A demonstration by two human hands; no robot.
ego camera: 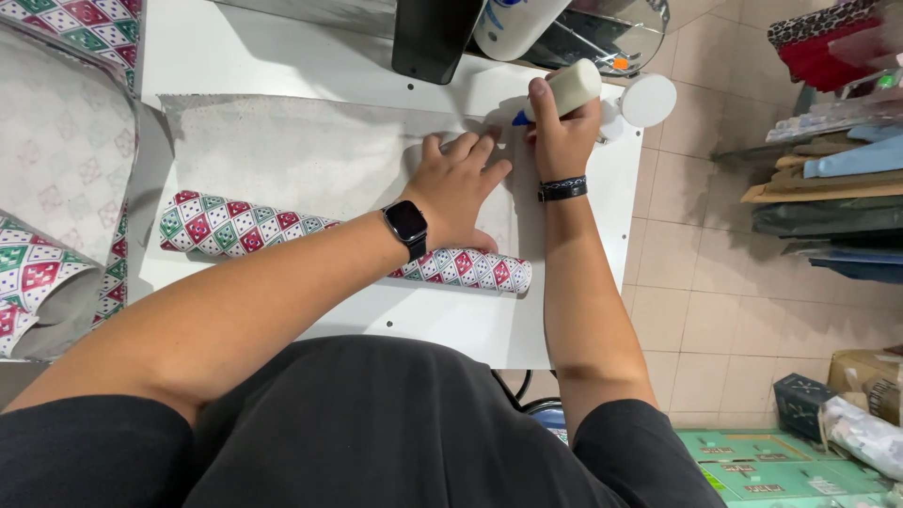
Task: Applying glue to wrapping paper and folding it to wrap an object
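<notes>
Nearest me, the rolled red-green diamond-patterned sheet (282, 235) runs left-right under my left hand (458, 188), fingers spread flat on its white back, while right hand (562, 132) beyond clamps a cream glue bottle (572, 88), tip pointing left.

A sheet of paper (310, 150) lies flat on the table (245, 47), its near edge curled into a roll (245, 229). The left hand (458, 188) rests on the sheet toward its right end. Just right of it, the right hand (562, 141) holds a bottle (572, 89) over the sheet's right edge. A round lid (649, 100) lies right of the bottle. More rolled paper (47, 273) lies at the far left.
</notes>
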